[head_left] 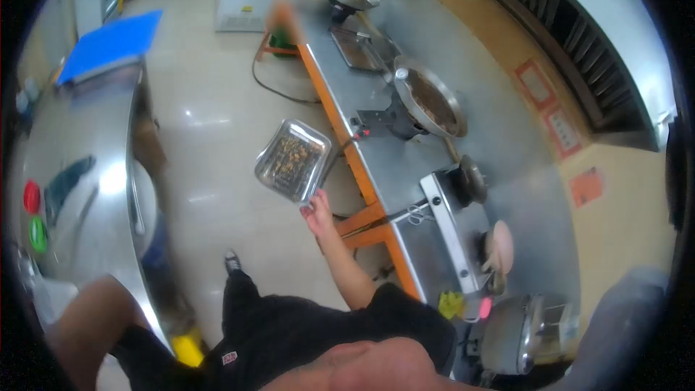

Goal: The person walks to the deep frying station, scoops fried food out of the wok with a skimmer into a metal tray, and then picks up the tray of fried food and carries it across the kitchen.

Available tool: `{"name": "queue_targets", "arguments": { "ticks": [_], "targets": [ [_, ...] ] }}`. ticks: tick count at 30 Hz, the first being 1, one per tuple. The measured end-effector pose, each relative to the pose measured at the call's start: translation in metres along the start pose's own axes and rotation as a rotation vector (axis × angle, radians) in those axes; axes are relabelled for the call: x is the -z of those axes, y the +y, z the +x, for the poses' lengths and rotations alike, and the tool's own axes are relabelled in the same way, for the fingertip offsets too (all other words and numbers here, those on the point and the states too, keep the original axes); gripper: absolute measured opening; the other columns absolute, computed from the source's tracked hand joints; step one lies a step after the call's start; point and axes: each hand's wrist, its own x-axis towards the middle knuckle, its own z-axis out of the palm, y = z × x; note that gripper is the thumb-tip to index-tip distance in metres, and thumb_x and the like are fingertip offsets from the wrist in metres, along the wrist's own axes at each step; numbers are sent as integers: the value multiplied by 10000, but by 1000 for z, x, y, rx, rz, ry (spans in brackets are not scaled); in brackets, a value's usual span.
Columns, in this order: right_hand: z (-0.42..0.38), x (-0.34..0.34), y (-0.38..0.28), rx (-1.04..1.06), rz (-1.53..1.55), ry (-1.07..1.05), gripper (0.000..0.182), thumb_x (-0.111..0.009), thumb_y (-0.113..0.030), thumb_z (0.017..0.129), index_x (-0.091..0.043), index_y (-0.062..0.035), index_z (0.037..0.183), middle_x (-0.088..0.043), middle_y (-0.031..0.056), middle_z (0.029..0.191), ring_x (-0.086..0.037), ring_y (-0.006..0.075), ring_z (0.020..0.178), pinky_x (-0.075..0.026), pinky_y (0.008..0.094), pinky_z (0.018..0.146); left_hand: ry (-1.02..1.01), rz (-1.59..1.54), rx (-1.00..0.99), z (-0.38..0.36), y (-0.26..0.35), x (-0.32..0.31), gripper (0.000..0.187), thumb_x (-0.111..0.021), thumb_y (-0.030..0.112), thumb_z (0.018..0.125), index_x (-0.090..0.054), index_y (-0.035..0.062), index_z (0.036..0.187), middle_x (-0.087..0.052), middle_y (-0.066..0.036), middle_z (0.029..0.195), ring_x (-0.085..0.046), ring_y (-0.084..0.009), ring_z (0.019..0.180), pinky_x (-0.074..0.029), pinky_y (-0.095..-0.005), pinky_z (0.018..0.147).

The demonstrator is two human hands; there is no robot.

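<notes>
My right hand [316, 215] grips the near corner of a rectangular shiny metal tray [269, 168]. The tray is held over the floor beside the long counter and looks slightly tilted. Small brown pieces of food [295, 158], too small to name, lie scattered on its bottom. My left arm [98, 318] is bent at the lower left edge of the picture, and its hand is out of view.
Along the right, a metal counter [394, 174] carries a large wok [452, 119], a gas stove [449, 235], pans and a pot. On the left stands a steel table [116, 130] with a blue board [116, 43]. A white chest freezer [250, 0] stands ahead. A hose curves near the counter.
</notes>
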Motion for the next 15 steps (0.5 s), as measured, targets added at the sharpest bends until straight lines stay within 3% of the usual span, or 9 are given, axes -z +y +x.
{"name": "queue_targets", "arguments": {
  "ticks": [4,6,9,13,15],
  "targets": [
    [144,-56,-30,58,120,118,547,-555,-83,809,-316,-195,1288,-469,75,1010,-498,209,801,-477,346,669,83,17,126,-38,-127,0,385,-464,289,894,-478,97,1227,-505,-80,1196,-440,-178,1163,-224,-451,1075],
    [214,-73,-54,119,126,192,563,-583,-97,785,-316,-195,1271,-465,77,1003,-493,215,836,-474,351,661,206,-81,358,-94,-188,-7,400,-462,273,891,-474,67,1234,-507,-102,1176,-450,-215,1148,-225,-473,1069],
    [314,-83,-91,227,153,344,538,-583,-86,766,-338,-193,1232,-469,60,957,-492,195,816,-469,331,623,499,-544,726,-181,-288,-41,391,-405,267,907,-439,67,1241,-491,-130,1108,-484,-262,1045,-273,-524,998],
    [465,-70,-146,342,121,473,460,-586,-73,756,-365,-183,1144,-483,45,868,-493,167,720,-456,294,548,555,-581,1123,-295,-431,-99,360,-428,239,910,-467,52,1216,-517,-95,1058,-513,-219,996,-278,-501,1033],
    [514,-57,-153,413,153,665,420,-593,-70,763,-367,-177,1101,-486,50,807,-492,155,615,-417,269,448,665,-428,1271,-334,-483,-112,323,-413,233,927,-466,53,1189,-520,-72,973,-527,-189,907,-333,-456,986]
  ]
}}
